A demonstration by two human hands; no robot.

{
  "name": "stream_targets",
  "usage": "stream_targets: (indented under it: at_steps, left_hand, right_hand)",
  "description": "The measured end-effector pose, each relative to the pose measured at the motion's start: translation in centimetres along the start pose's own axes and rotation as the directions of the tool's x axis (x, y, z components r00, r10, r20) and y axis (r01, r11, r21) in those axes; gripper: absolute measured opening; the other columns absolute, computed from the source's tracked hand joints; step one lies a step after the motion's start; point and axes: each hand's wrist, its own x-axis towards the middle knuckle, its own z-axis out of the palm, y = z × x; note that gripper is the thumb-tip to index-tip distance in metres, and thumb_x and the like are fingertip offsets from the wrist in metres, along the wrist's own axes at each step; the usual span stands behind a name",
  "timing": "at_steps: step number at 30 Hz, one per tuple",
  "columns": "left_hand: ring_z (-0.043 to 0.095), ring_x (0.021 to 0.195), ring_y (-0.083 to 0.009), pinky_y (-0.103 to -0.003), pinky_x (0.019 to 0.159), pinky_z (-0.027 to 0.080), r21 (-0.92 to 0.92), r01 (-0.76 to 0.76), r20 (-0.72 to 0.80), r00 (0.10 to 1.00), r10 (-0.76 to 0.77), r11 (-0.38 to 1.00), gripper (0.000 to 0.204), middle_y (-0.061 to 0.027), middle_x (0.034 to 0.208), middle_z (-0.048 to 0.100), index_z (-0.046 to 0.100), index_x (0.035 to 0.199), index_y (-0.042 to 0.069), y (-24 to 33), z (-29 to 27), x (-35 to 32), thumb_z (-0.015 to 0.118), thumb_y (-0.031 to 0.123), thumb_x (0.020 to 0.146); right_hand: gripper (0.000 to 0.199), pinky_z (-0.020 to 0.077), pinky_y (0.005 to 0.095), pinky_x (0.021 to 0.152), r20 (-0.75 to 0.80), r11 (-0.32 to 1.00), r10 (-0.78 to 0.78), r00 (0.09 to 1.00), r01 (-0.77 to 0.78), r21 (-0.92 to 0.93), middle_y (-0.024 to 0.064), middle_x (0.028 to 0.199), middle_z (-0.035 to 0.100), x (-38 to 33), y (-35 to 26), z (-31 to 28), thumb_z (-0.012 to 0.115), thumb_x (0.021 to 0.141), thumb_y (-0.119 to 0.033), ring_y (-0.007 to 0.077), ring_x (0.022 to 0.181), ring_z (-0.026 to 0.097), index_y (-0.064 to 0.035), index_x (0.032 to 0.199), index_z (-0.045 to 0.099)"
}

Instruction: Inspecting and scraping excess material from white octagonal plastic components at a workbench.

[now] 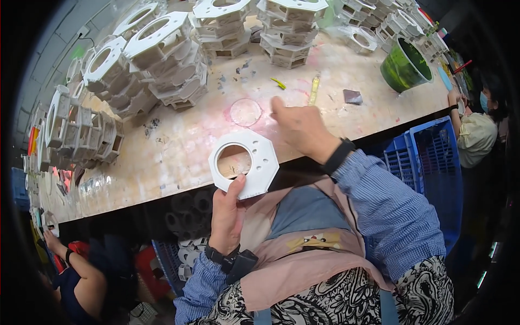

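Note:
My left hand grips a white octagonal plastic housing by its lower edge, thumb on the front face. The housing has a large round opening and several small holes, and is held tilted at the table's near edge. To its upper right, my right hand is over the worktable, apart from the housing. Its back faces up and its fingers curl under; whatever they hold, if anything, is hidden. Just beyond that hand lie a slim yellow tool, a small yellow-green piece and a dark square scrap.
Stacks of similar white housings line the table's far and left sides. A green-stained bucket stands at the right. Below the edge is a blue crate. Other people work at right and lower left.

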Motion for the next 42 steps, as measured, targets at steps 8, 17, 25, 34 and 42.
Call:
stream_targets:
  at_steps: [8, 17, 25, 34, 42]
  left_hand:
    - [0.064, 0.099, -0.0226, -0.039, 0.081, 0.058, -0.020, 0.007, 0.001, 1.000, -0.007, 1.000, 0.044, -0.0136, 0.115, 0.061, 0.049, 0.127, -0.002, 0.2, 0.4, 0.1, 0.061, 0.021, 0.091]
    - [0.064, 0.102, -0.0277, -0.042, 0.083, 0.058, 0.017, 0.014, 0.005, 1.000, -0.014, 1.000, 0.054, -0.0163, 0.119, 0.059, 0.043, 0.133, -0.001, 0.0, 0.0, 0.3, 0.062, 0.025, 0.090]
    - [0.063, 0.103, -0.0280, -0.044, 0.086, 0.056, -0.008, -0.001, 0.022, 1.000, 0.001, 1.000, 0.055, -0.0157, 0.119, 0.060, 0.041, 0.135, 0.000, 0.0, 0.0, 0.3, 0.062, 0.025, 0.090]
    - [0.053, 0.077, -0.0071, -0.024, 0.065, 0.045, 0.105, -0.128, 0.182, 0.977, 0.108, 0.986, 0.027, -0.0028, 0.087, 0.058, 0.046, 0.084, 0.009, 2.4, -0.9, -3.4, 0.072, 0.018, 0.084]
    - [0.064, 0.099, -0.0234, -0.029, 0.081, 0.051, 0.275, -0.426, 0.336, 0.882, 0.329, 0.862, 0.037, -0.0092, 0.088, 0.061, 0.048, 0.097, 0.005, 6.6, 2.7, -5.3, 0.078, 0.016, 0.077]
  right_hand:
    - [0.019, 0.0463, 0.0394, 0.046, -0.020, 0.988, -0.144, 0.989, 0.143, -0.057, 0.0114, 0.062, 0.061, -0.6, -1.3, -2.1, 0.062, 0.082, -0.015, 0.0311, 0.057, 0.064, -0.0093, 0.096, 0.050]
    - [0.020, 0.0473, 0.0426, 0.048, 0.123, 0.989, -0.112, 0.986, 0.123, -0.084, 0.0109, 0.063, 0.061, 0.3, -2.0, -1.7, 0.059, 0.084, -0.017, 0.0325, 0.057, 0.062, -0.0081, 0.101, 0.052]
    - [0.016, 0.0465, 0.0449, 0.049, 0.197, 0.995, -0.103, 0.975, 0.101, 0.018, 0.0119, 0.060, 0.061, -0.7, -3.6, -1.4, 0.057, 0.087, -0.020, 0.0343, 0.057, 0.063, -0.0091, 0.096, 0.049]
    - [0.039, 0.0452, 0.0256, 0.056, 0.570, 0.110, 0.034, 0.821, -0.570, 0.814, 0.0041, 0.082, 0.065, -4.0, -2.7, -4.9, 0.063, 0.093, -0.027, 0.0066, 0.070, 0.056, 0.0065, 0.113, 0.059]
    - [0.040, 0.0393, 0.0177, 0.056, 0.463, 0.057, 0.003, 0.887, -0.462, 0.885, -0.0029, 0.080, 0.059, -6.3, -6.3, -11.2, 0.072, 0.086, -0.015, 0.0024, 0.067, 0.050, 0.0013, 0.118, 0.054]
